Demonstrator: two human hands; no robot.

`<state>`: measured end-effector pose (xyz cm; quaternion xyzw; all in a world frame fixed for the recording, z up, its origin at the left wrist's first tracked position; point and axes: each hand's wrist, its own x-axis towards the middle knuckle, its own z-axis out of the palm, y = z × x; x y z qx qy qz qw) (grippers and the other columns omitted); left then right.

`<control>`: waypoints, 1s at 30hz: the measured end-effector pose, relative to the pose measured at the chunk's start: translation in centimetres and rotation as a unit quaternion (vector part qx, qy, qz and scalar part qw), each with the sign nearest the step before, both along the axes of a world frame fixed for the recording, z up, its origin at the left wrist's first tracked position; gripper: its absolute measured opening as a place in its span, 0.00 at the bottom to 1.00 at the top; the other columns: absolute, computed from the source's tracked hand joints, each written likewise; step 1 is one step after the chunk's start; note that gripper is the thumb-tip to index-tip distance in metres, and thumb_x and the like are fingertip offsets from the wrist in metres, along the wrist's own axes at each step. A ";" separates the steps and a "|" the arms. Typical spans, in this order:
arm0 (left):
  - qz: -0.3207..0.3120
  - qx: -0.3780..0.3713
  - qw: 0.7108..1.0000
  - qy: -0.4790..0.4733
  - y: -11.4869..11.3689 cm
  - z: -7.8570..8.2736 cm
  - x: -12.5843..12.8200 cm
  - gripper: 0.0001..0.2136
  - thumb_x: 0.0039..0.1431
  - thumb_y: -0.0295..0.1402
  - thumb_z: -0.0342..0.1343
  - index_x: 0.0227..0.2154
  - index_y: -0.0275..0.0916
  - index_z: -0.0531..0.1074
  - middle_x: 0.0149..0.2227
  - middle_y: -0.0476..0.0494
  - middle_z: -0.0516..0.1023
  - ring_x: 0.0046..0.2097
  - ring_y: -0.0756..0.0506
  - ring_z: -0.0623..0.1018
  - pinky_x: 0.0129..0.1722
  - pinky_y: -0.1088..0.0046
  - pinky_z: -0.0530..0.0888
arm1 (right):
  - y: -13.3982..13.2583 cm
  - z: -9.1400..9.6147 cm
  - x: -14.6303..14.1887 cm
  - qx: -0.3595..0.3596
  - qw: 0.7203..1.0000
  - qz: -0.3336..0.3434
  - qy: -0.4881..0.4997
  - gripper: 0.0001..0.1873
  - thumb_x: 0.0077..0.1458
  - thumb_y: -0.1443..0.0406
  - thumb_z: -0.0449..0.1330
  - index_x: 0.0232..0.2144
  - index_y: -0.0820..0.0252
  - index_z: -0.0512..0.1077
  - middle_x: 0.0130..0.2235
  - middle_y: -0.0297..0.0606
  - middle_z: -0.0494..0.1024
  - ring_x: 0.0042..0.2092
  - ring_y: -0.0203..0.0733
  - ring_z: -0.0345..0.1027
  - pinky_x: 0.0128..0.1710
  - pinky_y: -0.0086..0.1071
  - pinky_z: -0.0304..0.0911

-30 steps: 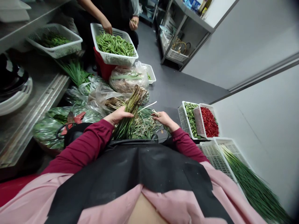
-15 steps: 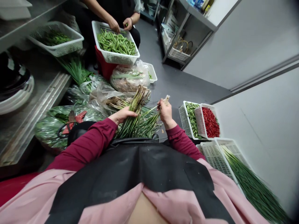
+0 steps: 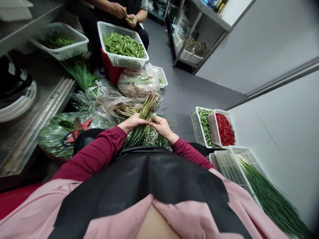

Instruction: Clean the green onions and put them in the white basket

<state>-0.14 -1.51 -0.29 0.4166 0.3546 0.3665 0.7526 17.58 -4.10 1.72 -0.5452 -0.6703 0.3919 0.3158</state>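
- the person's left hand (image 3: 134,123), near the middle of the frame, is wrapped around a bundle of green onions (image 3: 147,108), brownish root ends up and green leaves hanging down.
- the right hand (image 3: 161,128), just to the right, is closed on a pale stalk (image 3: 156,118) whose end pokes up above the fingers.
- the two hands are close together at the thumbs; they seem to touch, though the view is too small to be certain.
- below and between the hands lies a heap of loose green and dry leaves (image 3: 155,137).
- just behind the bundle, more onions with dark roots (image 3: 124,109) lie by an open plastic bag (image 3: 107,101).
- at left of the frame, scissors (image 3: 65,140) with dark handles rest on a bag of greens (image 3: 53,134).
- at upper centre, a co-worker's hands (image 3: 132,21) hold a green piece above a white basket (image 3: 128,62) of green pods (image 3: 123,45).
- at right stand a basket of red peppers (image 3: 224,129) and, lower, long green onions (image 3: 271,196) lying across another white basket (image 3: 245,151).
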 end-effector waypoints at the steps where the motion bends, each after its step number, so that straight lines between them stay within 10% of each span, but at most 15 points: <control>1: 0.000 0.003 1.000 0.003 0.0 0.0 0.0 0.19 0.31 0.29 0.68 0.33 0.31 0.77 0.30 0.42 0.79 0.32 0.44 0.76 0.38 0.67 0.72 | 0.1 -0.1 0.1 -0.018 1.000 -0.007 0.023 0.14 0.44 0.57 0.64 0.23 0.61 0.68 0.25 0.32 0.68 0.29 0.35 0.59 0.32 0.30 0.57; 11: -0.019 0.015 1.000 -0.008 -0.6 0.5 0.8 0.22 0.32 0.31 0.70 0.36 0.30 0.78 0.33 0.41 0.81 0.38 0.41 0.78 0.47 0.62 0.70 | -0.6 0.5 0.1 -0.103 0.983 -0.059 0.142 0.13 0.42 0.58 0.64 0.23 0.60 0.66 0.18 0.27 0.62 0.22 0.30 0.52 0.23 0.27 0.51; 21: -0.039 -0.008 0.999 0.037 -0.5 0.3 -0.4 0.15 0.35 0.31 0.68 0.27 0.33 0.71 0.23 0.49 0.73 0.24 0.48 0.73 0.26 0.71 0.71 | 3.0 4.8 6.7 -0.076 0.924 -0.229 0.297 0.15 0.38 0.62 0.66 0.25 0.58 0.62 0.17 0.21 0.56 0.17 0.25 0.43 0.16 0.24 0.41; 30: -0.042 0.000 0.998 0.053 -0.7 0.4 0.3 0.19 0.34 0.32 0.68 0.32 0.32 0.73 0.27 0.48 0.74 0.28 0.48 0.73 0.31 0.70 0.71 | 0.2 3.0 3.0 -0.025 0.996 -0.038 0.080 0.14 0.43 0.58 0.65 0.28 0.63 0.71 0.24 0.30 0.68 0.26 0.31 0.57 0.29 0.28 0.55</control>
